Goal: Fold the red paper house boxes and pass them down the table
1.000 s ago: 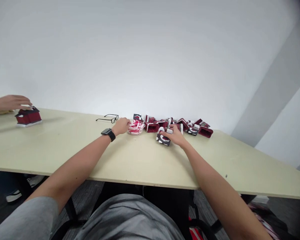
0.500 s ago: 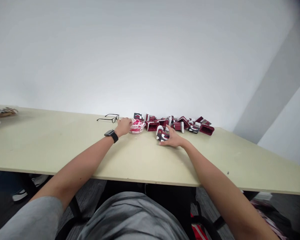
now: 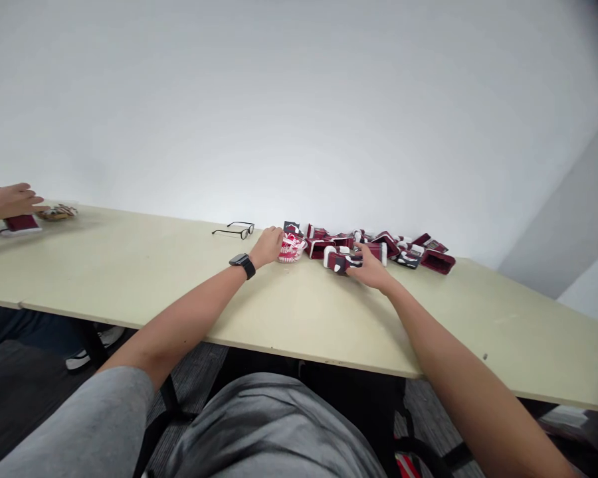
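My left hand (image 3: 268, 246), with a black watch on the wrist, is at the left rim of a clear bowl (image 3: 292, 256) of red and white pieces. Its fingers are bent, and what they hold, if anything, is hidden. My right hand (image 3: 369, 267) has its thumb and fingers apart around the right end of a dark red, white and black box-like item (image 3: 337, 261), which lies on the table in front of a pile of similar items (image 3: 437, 261). A dark card (image 3: 292, 227) stands behind the bowl.
Black-framed glasses (image 3: 244, 233) lie left of the bowl on the pale table (image 3: 179, 265). At the far left, another person's hand (image 3: 12, 201) is over a dark red item (image 3: 21, 224), beside a container of brownish pieces (image 3: 58, 212). A white wall (image 3: 279, 113) rises behind.
The view has shifted left, bringing the other person's hand further into sight. The item at my right hand has turned onto its side, and my hand's grip around it looks looser.
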`<state>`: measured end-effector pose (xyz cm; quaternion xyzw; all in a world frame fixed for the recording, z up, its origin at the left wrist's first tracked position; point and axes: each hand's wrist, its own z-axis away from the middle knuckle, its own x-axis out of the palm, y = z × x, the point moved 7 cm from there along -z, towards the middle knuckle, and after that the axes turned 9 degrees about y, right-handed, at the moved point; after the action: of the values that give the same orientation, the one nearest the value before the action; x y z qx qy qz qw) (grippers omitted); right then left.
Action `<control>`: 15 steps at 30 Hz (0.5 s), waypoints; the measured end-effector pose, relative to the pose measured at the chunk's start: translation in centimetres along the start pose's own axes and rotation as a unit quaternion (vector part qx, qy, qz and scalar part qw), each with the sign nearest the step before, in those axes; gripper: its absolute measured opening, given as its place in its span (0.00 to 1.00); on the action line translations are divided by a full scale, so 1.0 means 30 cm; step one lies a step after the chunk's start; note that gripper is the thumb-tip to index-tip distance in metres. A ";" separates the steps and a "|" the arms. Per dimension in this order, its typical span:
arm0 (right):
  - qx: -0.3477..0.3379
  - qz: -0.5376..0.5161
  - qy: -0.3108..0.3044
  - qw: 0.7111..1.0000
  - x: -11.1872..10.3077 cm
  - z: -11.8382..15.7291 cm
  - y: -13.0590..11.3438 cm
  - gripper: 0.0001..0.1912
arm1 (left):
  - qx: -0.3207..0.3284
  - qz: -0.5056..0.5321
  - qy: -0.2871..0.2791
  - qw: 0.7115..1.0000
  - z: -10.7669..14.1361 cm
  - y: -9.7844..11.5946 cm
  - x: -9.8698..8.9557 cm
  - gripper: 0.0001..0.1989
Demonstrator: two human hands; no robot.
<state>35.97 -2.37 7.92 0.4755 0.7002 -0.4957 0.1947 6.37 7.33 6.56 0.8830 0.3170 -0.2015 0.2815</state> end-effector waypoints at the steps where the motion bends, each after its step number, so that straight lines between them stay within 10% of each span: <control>1: -0.003 -0.007 0.011 1.000 -0.004 -0.004 0.000 0.53 | 0.001 0.001 0.004 1.000 -0.001 0.000 0.002 0.20; 15: -0.003 -0.097 0.143 0.985 -0.061 -0.053 0.041 0.42 | -0.024 0.127 0.002 0.992 0.033 0.047 -0.015 0.18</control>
<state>38.21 -1.78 9.34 0.4710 0.7653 -0.4365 0.0448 6.82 5.61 6.57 0.9094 0.2079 -0.1550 0.3252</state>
